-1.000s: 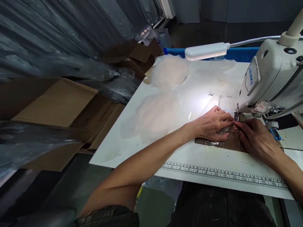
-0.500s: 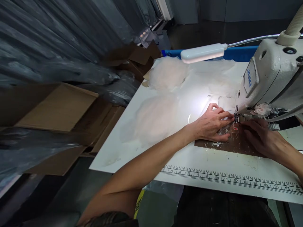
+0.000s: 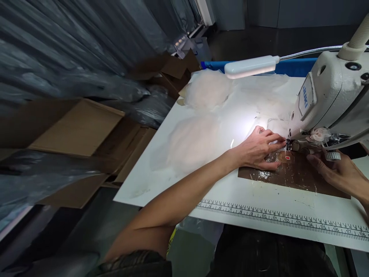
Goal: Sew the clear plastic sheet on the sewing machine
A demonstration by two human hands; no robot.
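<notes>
My left hand rests on the sewing machine's bed, fingers spread, with the fingertips beside the presser foot. Its thumb lies apart on the brown plate, which carries clear tape and loose thread bits. Right of the needle area is my right hand, its thumb pointing left under the machine head. A ridged knob and the head partly cover its other fingers, so whether they grip anything is hidden. Pale sheer fabric lies by the left fingertips.
Two soft piles of pale sheer fabric, a nearer pile and a farther pile, lie on the white table. A lamp hangs over it. A ruler strip runs along the front edge. Open cardboard boxes stand left.
My right hand has moved right, away from the presser foot, uncovering more of the brown plate. My left hand stays almost in place. The whole view has shifted slightly.
</notes>
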